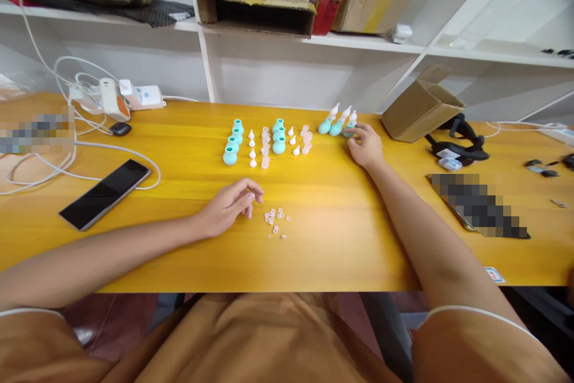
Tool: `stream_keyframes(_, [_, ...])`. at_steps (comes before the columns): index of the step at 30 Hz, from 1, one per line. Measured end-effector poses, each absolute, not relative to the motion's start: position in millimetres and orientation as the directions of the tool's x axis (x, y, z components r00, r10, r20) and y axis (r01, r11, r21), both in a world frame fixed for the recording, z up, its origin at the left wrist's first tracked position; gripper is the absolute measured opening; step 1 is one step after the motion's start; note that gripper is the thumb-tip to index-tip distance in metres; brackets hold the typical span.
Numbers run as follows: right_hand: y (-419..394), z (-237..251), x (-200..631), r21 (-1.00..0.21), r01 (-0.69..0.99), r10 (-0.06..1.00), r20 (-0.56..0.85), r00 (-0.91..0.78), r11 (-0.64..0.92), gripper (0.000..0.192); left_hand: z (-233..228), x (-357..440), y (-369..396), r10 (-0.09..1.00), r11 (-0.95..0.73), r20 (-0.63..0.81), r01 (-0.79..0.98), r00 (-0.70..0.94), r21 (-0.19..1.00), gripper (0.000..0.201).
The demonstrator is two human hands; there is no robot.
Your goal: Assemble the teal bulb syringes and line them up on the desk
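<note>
Three assembled teal bulbs (337, 122) at the far side of the yellow table (179, 239), rightmost pinched by right hand (366, 145); left hand (231, 204) loosely curled, holding nothing, beside scattered pink pieces (277, 220); loose teal bulbs (233, 144) between.

The middle of the yellow counter (341, 239) was bare, so a hand could slide there freely. The left hand (231, 207) lay just beside a little heap of tiny pink bits (277, 220). Farther back, rows of teal bulbs (233, 145) and small white and pink caps (265, 147) stood close together, with only thin gaps between them. The right hand (366, 145) touched three capped bulbs (337, 121) at the back. A cardboard box (421, 105) blocked the right side, and a black phone (105, 193) and white cables (54, 162) filled the left.
</note>
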State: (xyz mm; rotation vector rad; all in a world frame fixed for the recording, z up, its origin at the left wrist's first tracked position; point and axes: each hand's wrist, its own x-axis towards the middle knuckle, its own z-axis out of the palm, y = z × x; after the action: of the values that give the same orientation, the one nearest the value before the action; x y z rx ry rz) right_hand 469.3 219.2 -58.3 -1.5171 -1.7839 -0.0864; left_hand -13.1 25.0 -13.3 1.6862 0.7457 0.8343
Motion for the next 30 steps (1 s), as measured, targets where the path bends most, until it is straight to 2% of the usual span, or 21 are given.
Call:
stream_keyframes(12, [223, -63, 470, -0.453, 0.848, 0.834, 0.551, 0.024, 0.274, 0.055, -12, -14, 24, 0.798, -0.258, 0.157, 0.095, 0.582, 0.961, 0.034])
stream_keyframes(21, [223, -60, 472, -0.455, 0.848, 0.838, 0.545, 0.023, 0.272, 0.051, -11, -15, 24, 0.786, -0.286, 0.148, 0.140, 0.600, 0.948, 0.033])
stream_keyframes(23, [220, -57, 471, -0.462, 0.839, 0.799, 0.598, 0.056, 0.288, 0.048, -12, -15, 24, 0.781, -0.286, 0.146, 0.140, 0.607, 0.948, 0.033])
stream_keyframes(27, [214, -49, 470, -0.504, 0.822, 0.605, 0.751, 0.264, 0.267, 0.030, -13, -16, 24, 0.780, -0.285, 0.140, 0.148, 0.609, 0.947, 0.032])
stream_keyframes(30, [211, -43, 466, -0.500, 0.833, 0.508, 0.794, 0.333, 0.237, 0.028, -13, -16, 23, 0.778, -0.290, 0.142, 0.149, 0.612, 0.946, 0.030])
